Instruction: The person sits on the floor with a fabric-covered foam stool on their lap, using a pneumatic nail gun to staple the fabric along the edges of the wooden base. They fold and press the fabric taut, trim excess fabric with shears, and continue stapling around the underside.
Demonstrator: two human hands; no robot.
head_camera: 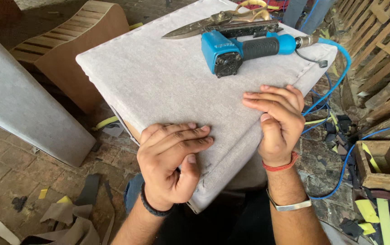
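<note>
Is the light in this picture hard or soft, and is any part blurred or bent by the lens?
Head view: the light is soft and even daylight; the left hand and right hand throw only faint shadows on the grey fabric panel. The hands and the blue pneumatic tool are sharp. The wide lens bends the picture near its edges, as at the wooden frames on the right. No strong glare shows.
</note>
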